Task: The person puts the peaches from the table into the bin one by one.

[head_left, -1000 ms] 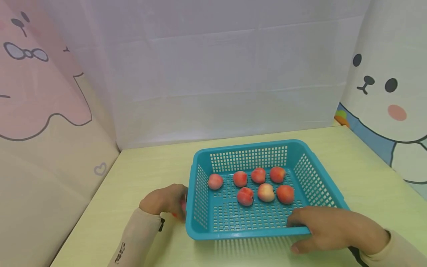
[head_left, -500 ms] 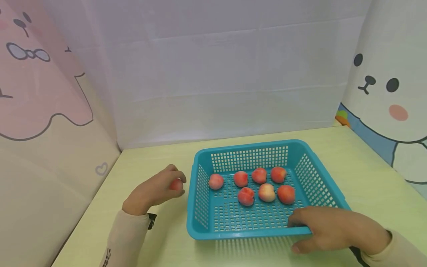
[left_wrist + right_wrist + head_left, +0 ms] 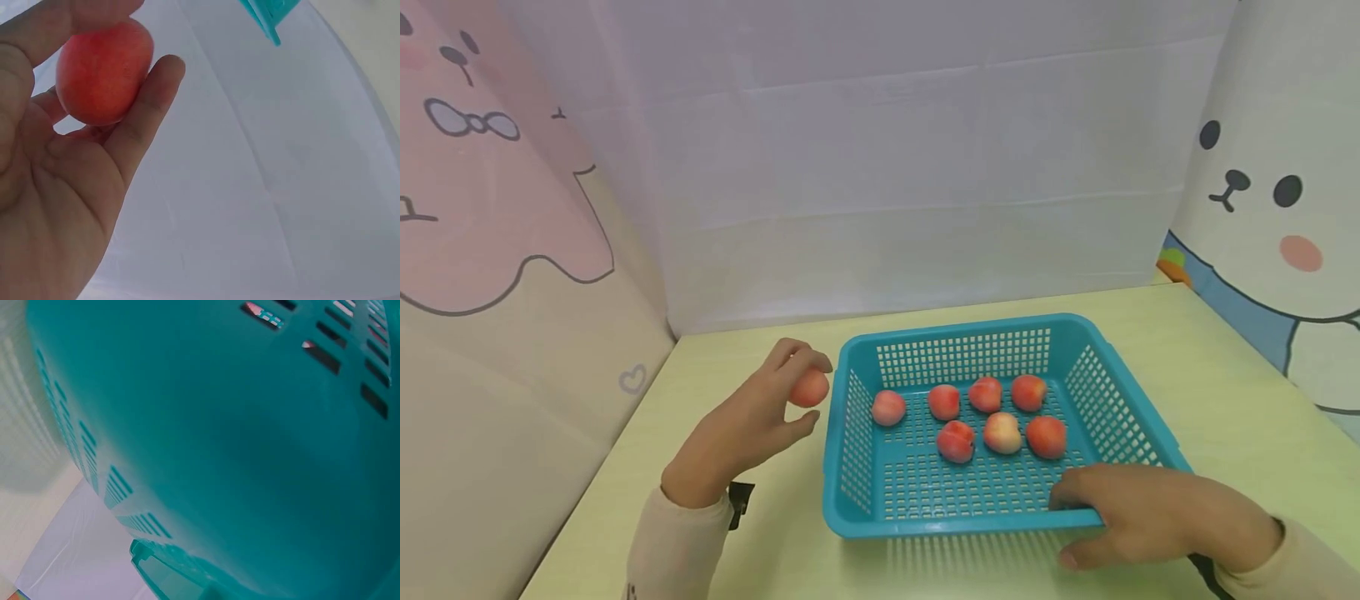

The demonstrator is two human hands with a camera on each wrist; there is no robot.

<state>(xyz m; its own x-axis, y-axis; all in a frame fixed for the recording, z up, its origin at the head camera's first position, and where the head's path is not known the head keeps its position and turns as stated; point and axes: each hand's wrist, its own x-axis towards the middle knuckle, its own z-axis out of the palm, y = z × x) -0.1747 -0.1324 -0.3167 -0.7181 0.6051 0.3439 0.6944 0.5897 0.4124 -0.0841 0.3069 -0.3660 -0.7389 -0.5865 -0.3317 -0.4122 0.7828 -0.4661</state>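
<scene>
Red-orange and smooth, a peach (image 3: 809, 388) is held in my left hand (image 3: 748, 425), just outside the basket's left wall. In the left wrist view the fingers and thumb curl round the peach (image 3: 105, 72). My right hand (image 3: 1150, 512) grips the near rim of a blue-green plastic basket (image 3: 970, 527) at its right end, with the thumb outside and the fingers over the rim. Inside the basket lie several peaches (image 3: 1002, 432), most red and one paler yellow. In the right wrist view the basket's underside and wall (image 3: 187, 425) fill most of the frame, and the hand is hidden.
The basket stands on a pale yellow table (image 3: 760, 358). Behind the table hangs a white cloth (image 3: 925, 208). Cloths printed with cartoon animals line the left (image 3: 497, 233) and right (image 3: 1285, 208) sides.
My left hand has lifted from beside the basket's near left corner and moved forward along its left side, carrying the peach. My right hand keeps its hold on the rim.
</scene>
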